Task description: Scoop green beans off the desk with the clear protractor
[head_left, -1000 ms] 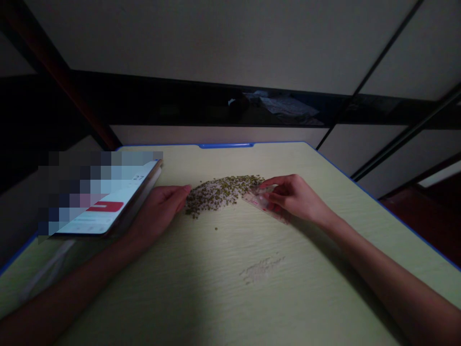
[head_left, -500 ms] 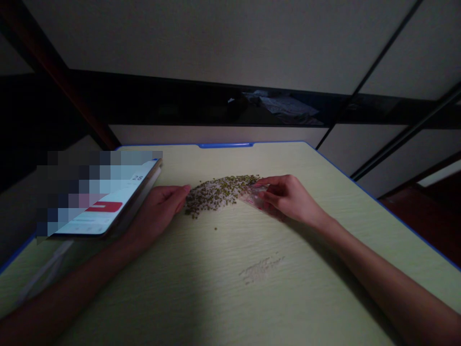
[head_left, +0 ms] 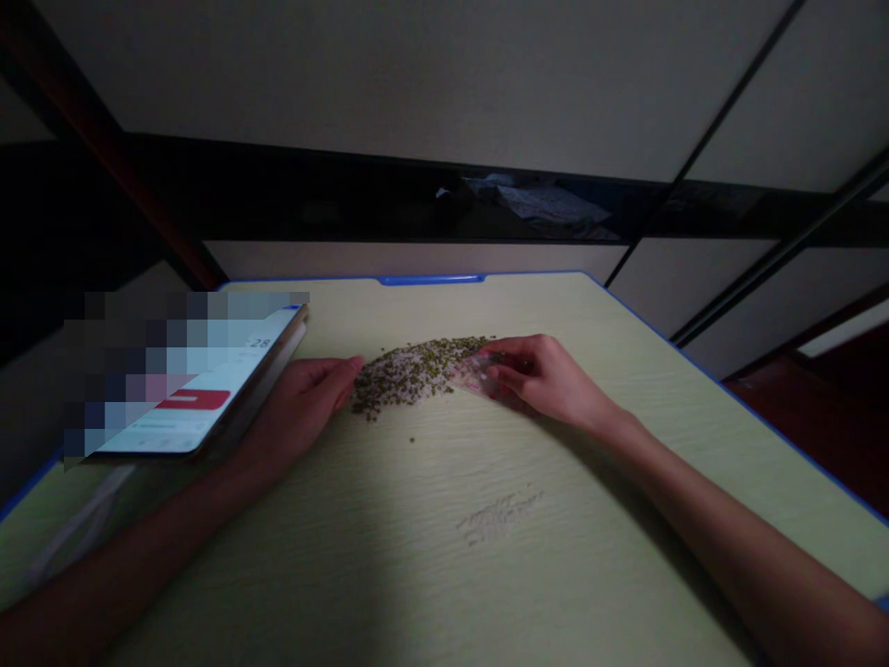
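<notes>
A low pile of small green beans mixed with whitish grains [head_left: 409,371] lies on the table. My left hand [head_left: 316,394] rests at the pile's left end, thumb laid along curled fingers; whatever may be inside them is hidden. At the other end my right hand [head_left: 538,375] pinches a clear plastic bag [head_left: 479,375] with reddish print. The bag lies low against the pile's right part, and some of it is hidden under the hand. One stray bean [head_left: 412,440] sits in front of the pile.
A tablet or phone with a lit screen [head_left: 208,398] stands at the left, a pale cable [head_left: 90,519] beneath it. The light wood-grain table [head_left: 444,602] has a blue edge and a blue handle [head_left: 431,279] at the back. Cabinet panels [head_left: 417,83] rise behind.
My right hand and the bag have shifted very slightly left over the pile. The whole view has also slid a little. My left hand stays at the pile's left end.
</notes>
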Demonstrator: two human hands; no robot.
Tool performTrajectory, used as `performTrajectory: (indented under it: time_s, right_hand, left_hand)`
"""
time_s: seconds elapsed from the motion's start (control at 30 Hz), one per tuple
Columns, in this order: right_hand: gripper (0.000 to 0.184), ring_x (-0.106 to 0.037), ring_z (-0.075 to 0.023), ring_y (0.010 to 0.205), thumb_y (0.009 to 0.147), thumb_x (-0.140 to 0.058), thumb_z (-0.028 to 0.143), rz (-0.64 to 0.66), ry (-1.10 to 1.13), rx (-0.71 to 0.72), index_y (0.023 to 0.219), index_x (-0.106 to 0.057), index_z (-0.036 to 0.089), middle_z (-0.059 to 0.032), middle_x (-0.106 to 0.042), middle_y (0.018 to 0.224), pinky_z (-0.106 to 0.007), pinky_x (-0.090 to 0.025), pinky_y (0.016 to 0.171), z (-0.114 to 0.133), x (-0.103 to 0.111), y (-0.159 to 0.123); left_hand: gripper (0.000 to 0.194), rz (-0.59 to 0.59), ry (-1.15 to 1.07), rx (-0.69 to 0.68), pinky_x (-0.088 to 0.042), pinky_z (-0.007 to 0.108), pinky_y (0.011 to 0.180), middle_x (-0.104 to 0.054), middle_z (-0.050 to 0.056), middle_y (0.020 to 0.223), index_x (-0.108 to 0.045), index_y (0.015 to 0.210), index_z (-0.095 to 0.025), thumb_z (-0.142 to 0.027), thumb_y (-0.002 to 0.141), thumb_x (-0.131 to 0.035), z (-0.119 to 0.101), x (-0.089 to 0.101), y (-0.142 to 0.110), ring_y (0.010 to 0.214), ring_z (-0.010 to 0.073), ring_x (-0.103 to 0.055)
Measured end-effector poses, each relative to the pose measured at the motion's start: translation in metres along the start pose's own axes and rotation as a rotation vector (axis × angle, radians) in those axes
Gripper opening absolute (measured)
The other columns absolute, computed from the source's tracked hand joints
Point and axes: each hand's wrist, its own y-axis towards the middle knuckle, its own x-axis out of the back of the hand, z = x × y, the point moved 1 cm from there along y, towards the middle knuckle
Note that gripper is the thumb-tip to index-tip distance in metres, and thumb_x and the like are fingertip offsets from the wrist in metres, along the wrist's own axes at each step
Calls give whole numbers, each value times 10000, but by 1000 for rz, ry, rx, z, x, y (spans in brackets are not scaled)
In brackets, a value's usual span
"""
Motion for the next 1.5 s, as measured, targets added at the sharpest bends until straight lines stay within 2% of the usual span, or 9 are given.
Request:
performTrajectory:
  time_s: [0.13, 0.33, 0.67, 1.07, 1.33, 1.5]
  right_hand:
    - [301, -435, -105, 509, 729, -487, 179, 35, 20, 23, 957, -662, 90, -22, -572, 608, -229, -342, 486, -1, 3, -2]
    - [323, -424, -96, 508, 731, -490, 178, 93, 18, 46, 984, -662, 77, -31, -578, 634, -226, -347, 476, -3, 8, -3]
    - [302, -432, -86, 469, 735, -490, 155, 58, 78, 19, 978, -656, 85, -10, -550, 574, -208, -337, 440, -4, 4, -4]
    - [308, -532, -123, 511, 755, -496, 180, 131, 121, 52, 995, -647, 59, -64, -630, 663, -244, -414, 489, -3, 4, -5]
    - [310, -579, -134, 580, 728, -497, 131, 183, 148, 55, 987, -661, 90, -73, -664, 763, -242, -447, 524, 3, -3, -8]
    - [302, -561, -123, 536, 737, -500, 144, 196, 222, 17, 990, -654, 90, -54, -637, 699, -233, -430, 481, 3, -7, -9]
  left_hand:
    - [375, 7, 8, 11, -231, 240, 440, -288, -80, 376, -300, 409, -217, -388, 724, -409, 1, 0, 0, 384, 82, -280]
    - [375, 3, 3, -3, -235, 242, 446, -290, -80, 383, -297, 414, -219, -401, 720, -412, 1, 1, 0, 389, 83, -282]
    - [373, 19, 17, -6, -231, 231, 436, -288, -81, 380, -299, 409, -217, -399, 717, -405, 1, 1, -1, 381, 75, -278]
    - [368, 0, -4, -10, -237, 227, 430, -289, -85, 370, -302, 404, -218, -424, 691, -407, 1, 0, 0, 374, 70, -278]
    - [378, 7, -10, -8, -238, 228, 433, -294, -85, 378, -309, 409, -215, -437, 696, -415, 2, 0, 0, 376, 70, -278]
    - [384, 10, -13, -6, -233, 229, 431, -284, -85, 376, -297, 412, -217, -441, 701, -411, 5, 0, 1, 377, 72, -272]
